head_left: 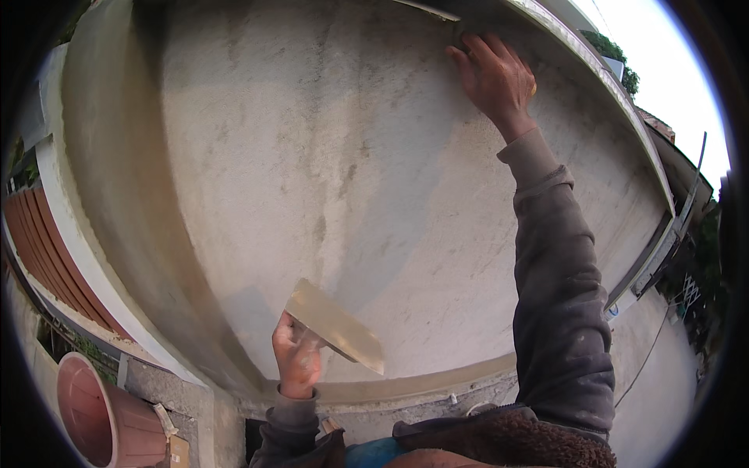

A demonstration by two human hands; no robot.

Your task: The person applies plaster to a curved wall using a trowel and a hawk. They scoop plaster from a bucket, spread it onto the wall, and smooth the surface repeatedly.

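Observation:
In front of my body, my left hand (pixel 296 359) is closed round the grip of a plastering float (pixel 335 324). The float's flat rectangular face is grey-beige and tilts down to the right, apart from the wall. High at the upper right, my right hand (pixel 499 82) reaches to the top of a rough, plastered wall (pixel 390 187), its fingers curled. A small yellowish bit shows at the hand's outer side, but what it grips is mostly hidden. Just left of those fingers, a thin pale strip (pixel 425 9) runs along the dark upper edge.
A reddish-brown plastic bucket (pixel 117 417) stands at the lower left, beside a low concrete block (pixel 168 390). A plastered side wall (pixel 125 156) curves along the left. A ledge (pixel 421 390) runs along the wall's foot. On the right lie grey paving (pixel 655 374) and a dark cable.

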